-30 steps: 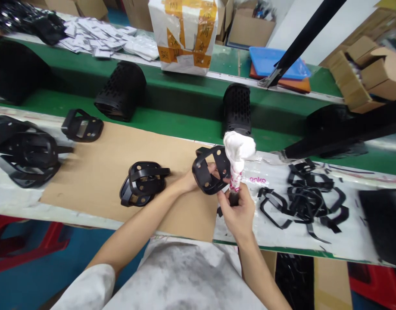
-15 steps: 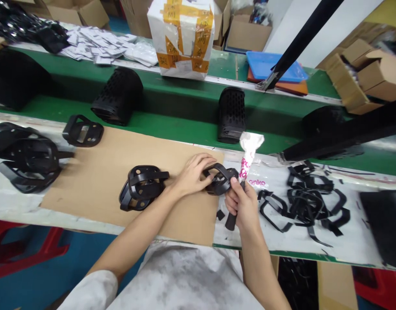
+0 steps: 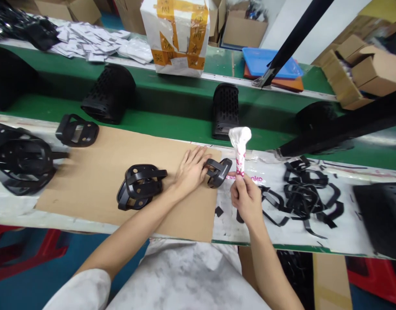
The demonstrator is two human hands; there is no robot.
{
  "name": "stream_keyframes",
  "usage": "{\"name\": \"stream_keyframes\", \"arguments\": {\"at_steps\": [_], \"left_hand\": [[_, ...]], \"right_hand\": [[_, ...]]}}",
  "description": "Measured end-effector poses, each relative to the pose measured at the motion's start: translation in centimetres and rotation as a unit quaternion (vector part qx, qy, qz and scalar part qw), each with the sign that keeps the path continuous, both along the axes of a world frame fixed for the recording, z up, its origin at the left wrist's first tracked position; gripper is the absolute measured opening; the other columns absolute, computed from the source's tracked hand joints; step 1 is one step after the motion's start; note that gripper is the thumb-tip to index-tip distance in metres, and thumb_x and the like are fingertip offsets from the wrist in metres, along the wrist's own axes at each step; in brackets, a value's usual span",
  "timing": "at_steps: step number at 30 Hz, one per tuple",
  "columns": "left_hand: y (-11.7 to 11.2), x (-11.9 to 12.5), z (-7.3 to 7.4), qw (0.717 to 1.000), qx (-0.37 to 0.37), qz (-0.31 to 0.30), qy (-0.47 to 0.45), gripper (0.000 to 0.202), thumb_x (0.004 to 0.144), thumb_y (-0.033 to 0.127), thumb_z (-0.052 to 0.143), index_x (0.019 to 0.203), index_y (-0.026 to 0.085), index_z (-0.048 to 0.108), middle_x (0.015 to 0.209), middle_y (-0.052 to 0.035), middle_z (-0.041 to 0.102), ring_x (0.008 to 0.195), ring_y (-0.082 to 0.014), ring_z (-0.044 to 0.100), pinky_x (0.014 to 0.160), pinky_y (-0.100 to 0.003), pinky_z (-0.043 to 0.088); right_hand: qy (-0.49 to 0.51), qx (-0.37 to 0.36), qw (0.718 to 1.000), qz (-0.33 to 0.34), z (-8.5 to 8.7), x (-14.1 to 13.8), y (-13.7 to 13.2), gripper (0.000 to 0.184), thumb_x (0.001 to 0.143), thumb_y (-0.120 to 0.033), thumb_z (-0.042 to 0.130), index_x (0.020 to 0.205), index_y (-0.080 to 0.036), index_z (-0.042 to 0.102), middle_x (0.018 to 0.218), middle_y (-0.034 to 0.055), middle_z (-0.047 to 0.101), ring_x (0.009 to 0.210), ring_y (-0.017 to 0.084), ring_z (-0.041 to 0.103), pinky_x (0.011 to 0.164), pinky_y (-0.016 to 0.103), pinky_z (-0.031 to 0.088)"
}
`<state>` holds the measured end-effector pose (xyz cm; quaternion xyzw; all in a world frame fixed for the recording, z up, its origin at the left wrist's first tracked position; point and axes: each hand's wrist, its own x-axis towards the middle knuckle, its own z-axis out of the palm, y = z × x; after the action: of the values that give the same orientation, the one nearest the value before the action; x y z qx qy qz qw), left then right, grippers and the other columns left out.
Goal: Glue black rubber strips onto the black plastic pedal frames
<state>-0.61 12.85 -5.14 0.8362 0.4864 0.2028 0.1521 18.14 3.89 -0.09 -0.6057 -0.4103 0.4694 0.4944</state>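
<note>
My left hand [image 3: 191, 168] rests over the brown cardboard sheet [image 3: 104, 172], its thumb and finger at the left end of a looped black plastic frame [image 3: 219, 173]. That frame is tilted at the sheet's right edge, and the hand partly covers it. A hammer [image 3: 240, 161], its head and upper handle wrapped in white plastic with pink print, stands upright in my closed right hand [image 3: 246, 196], just right of the frame. Left of my left forearm, more black frames [image 3: 141, 185] lie together on the cardboard.
Black straps [image 3: 303, 196] lie heaped at the right. Another frame [image 3: 77, 130] and a pile of frames [image 3: 26, 157] are at the left. Black perforated covers [image 3: 226, 111] stand in the green channel behind. A black post [image 3: 291, 43] crosses the upper right. A taped white box [image 3: 176, 38] stands at the back.
My right hand has come off the black frame and moved slightly right with the hammer. The frame has turned, and my left hand's fingers lie flatter beside it. The camera view has shifted slightly.
</note>
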Motion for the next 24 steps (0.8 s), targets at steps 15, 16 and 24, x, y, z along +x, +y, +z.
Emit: {"name": "stream_keyframes", "arguments": {"at_steps": [15, 16, 24], "left_hand": [[-1.4, -0.6, -0.1, 0.999, -0.013, -0.005, -0.043, 0.045, 0.097, 0.015, 0.054, 0.140, 0.018, 0.066, 0.169, -0.0134, 0.043, 0.159, -0.0296, 0.037, 0.132, -0.058, 0.025], [-1.3, -0.8, -0.1, 0.999, -0.015, -0.015, -0.045, 0.044, 0.095, 0.015, 0.056, 0.138, 0.019, 0.068, 0.170, -0.0135, 0.042, 0.159, -0.0302, 0.037, 0.132, -0.059, 0.026], [-1.0, -0.7, 0.0, 1.000, -0.021, 0.001, -0.018, 0.061, 0.092, 0.013, 0.053, 0.153, 0.010, 0.049, 0.171, -0.0162, 0.039, 0.162, -0.0294, 0.030, 0.135, -0.056, 0.020]], "right_hand": [[-0.015, -0.180, 0.980, 0.081, -3.4, -0.1, -9.7, 0.064, 0.107, -0.064, 0.051, 0.155, -0.021, 0.054, 0.067, -0.0042, 0.042, 0.050, 0.014, 0.033, 0.040, 0.023, 0.028], [-0.019, -0.184, 0.979, 0.084, -3.4, 0.2, -9.4, 0.064, 0.107, -0.064, 0.051, 0.155, -0.020, 0.055, 0.067, -0.0045, 0.041, 0.050, 0.014, 0.032, 0.040, 0.023, 0.028], [-0.072, -0.180, 0.977, 0.087, -3.0, 1.2, -9.5, 0.068, 0.106, -0.062, 0.054, 0.158, -0.018, 0.053, 0.071, -0.0021, 0.047, 0.059, 0.016, 0.041, 0.050, 0.024, 0.037]]}}
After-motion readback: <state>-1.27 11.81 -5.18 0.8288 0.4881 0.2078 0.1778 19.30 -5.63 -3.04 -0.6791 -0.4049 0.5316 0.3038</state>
